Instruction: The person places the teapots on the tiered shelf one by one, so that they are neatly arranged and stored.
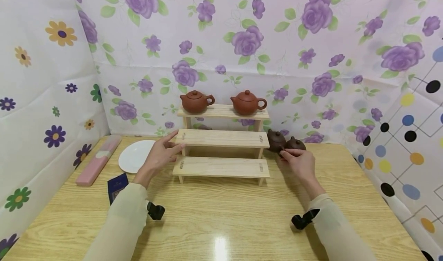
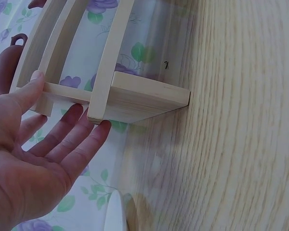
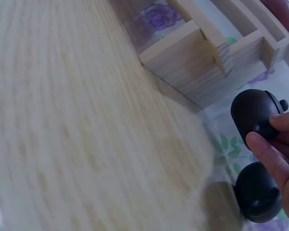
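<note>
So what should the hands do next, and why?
Maybe lift the dark teapot beside the stand onto its bare middle step: the right hand is pinching that pot, and two red teapots sit on the top step.

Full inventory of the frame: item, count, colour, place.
Table: 1, light wood, under stand
Stand: 1, pale wood, three tiers, centre
Red teapots: 2, reddish, stand's top tier
Dark teapots: 2, dark brown, right of stand
Plate: 1, white, left of stand
Case: 1, pink with pale band, table's left
Packet: 1, dark blue, nearer than plate
Patterned backdrops: 3, whitish, back, left, right
Sleeves: 2, cream, lower left and right
Wrist cameras: 2, black, at sleeve ends
Left hand: 1, bare, touching stand's left end
Right hand: 1, bare, pinching left dark teapot
</note>
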`<state>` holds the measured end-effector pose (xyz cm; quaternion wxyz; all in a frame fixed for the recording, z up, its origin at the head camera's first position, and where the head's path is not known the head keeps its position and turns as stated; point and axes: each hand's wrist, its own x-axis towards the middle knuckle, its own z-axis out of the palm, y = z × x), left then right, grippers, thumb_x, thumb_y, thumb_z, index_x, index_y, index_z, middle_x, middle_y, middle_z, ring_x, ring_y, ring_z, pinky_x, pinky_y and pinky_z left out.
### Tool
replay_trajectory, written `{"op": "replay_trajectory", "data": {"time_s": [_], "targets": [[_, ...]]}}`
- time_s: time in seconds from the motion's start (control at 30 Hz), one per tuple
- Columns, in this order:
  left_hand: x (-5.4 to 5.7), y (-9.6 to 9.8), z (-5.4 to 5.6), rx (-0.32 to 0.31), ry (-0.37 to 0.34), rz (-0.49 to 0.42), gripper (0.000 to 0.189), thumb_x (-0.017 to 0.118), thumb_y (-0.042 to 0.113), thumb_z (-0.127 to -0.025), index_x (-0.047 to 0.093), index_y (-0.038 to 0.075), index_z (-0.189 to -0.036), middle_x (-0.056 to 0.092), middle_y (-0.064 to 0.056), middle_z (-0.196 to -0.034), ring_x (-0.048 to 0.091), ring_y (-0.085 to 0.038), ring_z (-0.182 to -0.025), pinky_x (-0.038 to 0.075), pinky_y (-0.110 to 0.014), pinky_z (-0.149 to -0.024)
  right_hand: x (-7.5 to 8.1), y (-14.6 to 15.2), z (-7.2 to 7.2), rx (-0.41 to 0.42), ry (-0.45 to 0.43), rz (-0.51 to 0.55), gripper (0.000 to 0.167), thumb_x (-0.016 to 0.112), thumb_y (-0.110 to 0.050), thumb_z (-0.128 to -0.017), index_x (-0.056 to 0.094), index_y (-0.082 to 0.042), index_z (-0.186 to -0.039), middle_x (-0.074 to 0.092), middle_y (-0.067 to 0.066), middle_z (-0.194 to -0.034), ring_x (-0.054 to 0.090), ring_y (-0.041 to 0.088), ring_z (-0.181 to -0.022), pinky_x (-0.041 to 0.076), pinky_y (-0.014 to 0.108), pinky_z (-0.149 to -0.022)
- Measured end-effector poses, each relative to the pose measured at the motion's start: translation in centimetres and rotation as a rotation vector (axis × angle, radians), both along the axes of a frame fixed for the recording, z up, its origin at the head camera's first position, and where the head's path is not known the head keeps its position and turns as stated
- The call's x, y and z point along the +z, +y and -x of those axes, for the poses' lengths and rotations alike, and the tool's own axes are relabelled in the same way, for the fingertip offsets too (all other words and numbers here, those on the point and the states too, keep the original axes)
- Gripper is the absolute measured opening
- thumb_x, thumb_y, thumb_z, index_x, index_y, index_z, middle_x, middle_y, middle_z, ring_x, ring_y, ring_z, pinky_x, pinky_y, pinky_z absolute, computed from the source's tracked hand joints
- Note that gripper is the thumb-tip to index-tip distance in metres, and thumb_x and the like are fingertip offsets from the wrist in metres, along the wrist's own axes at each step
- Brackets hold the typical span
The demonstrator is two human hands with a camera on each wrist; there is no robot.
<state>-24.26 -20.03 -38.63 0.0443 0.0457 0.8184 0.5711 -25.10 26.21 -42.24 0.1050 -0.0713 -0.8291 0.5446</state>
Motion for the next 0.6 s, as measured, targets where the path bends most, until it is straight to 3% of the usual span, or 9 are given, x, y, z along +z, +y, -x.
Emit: {"op": "replay_trajectory", "data": {"time_s": [0.2,0.43,0.6], "targets": [[-0.1,-0.1,0.1,0.001,-0.002,0.006,0.074,0.064,0.034,-0.108,0.024,0.027,-0.170,0.056,-0.028,-0.148,0.064,-0.043,-0.129,0.060,-0.044,-0.095,1.4,0.6,-0.4,0.025,0.010,0.076,0.032,0.073,-0.013,-0.102,0.074,0.009,-0.125,0.078,0.025,-0.111,0.080,0.011,-0.078,0.064,0.033,-0.080],[-0.1,-0.1,0.0,0.005,-0.009,-0.002,0.074,0.063,0.034,-0.108,0.024,0.027,-0.171,0.057,-0.027,-0.147,0.064,-0.042,-0.129,0.057,-0.051,-0.102,2.5,1.4,-1.1,0.052,0.036,0.010,0.036,0.072,-0.018,-0.103,0.073,0.009,-0.127,0.075,0.031,-0.116,0.078,0.004,-0.076,0.064,0.029,-0.077],[-0.1,-0.1,0.0,0.003,-0.005,-0.004,0.074,0.064,0.035,-0.108,0.024,0.027,-0.170,0.057,-0.027,-0.146,0.064,-0.042,-0.128,0.059,-0.045,-0.097,3.0,2.2,-1.6,0.065,0.040,-0.049,0.037,0.071,-0.021,-0.104,0.073,0.007,-0.128,0.072,0.032,-0.121,0.077,0.001,-0.077,0.064,0.032,-0.079]]}}
